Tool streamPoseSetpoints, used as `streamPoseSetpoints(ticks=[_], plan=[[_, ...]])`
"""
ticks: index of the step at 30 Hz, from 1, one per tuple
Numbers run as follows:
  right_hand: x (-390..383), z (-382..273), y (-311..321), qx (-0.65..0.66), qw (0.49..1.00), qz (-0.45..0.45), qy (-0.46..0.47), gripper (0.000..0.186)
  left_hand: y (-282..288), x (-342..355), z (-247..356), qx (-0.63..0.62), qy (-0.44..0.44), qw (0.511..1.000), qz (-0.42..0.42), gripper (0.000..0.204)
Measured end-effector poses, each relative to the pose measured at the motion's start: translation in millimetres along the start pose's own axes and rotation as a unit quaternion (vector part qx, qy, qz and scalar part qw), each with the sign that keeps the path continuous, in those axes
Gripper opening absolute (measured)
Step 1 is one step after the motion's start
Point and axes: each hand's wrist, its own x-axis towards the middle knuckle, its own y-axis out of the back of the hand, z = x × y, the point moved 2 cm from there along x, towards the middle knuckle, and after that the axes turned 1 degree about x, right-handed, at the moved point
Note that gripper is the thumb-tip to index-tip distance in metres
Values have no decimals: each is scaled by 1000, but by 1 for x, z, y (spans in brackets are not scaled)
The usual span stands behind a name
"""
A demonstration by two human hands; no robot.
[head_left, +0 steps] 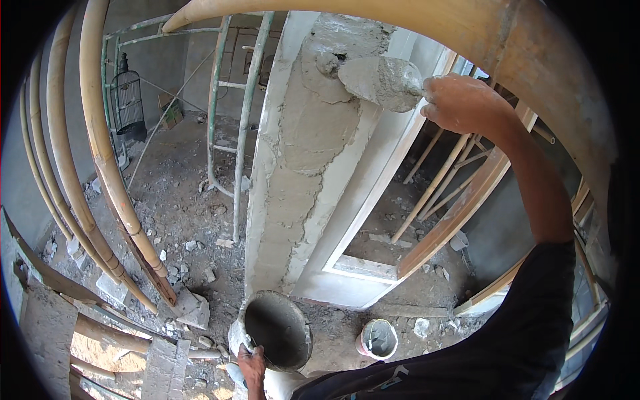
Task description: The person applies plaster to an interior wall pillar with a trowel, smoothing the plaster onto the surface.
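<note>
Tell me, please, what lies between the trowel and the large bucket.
The plastered pillar lies between the trowel and the large bucket in the head view.

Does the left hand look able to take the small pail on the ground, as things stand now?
Probably not: the left hand seems occupied, its fingers at the edge of the bucket. In this view, the bucket also sits between it and the small pail.
</note>
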Motion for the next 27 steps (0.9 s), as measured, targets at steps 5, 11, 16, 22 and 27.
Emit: streamPoseSetpoints(ticks=[5,11,16,22,27], plan=[[3,3,-5,10,999,19,-39,32,0,0,-3,60,15,998,-10,12],[5,-20,-5,31,999,33,6,35,-3,0,4,55,0,998,2,12],[4,-27,-31,36,996,61,56,31,-4,0,10,58,36,998,-3,11],[38,-48,-81,-3,991,113,68,23,-5,4,5,47,20,999,-11,11],[64,-21,-70,14,985,169,15,25,-7,6,-8,51,20,998,-11,11]])
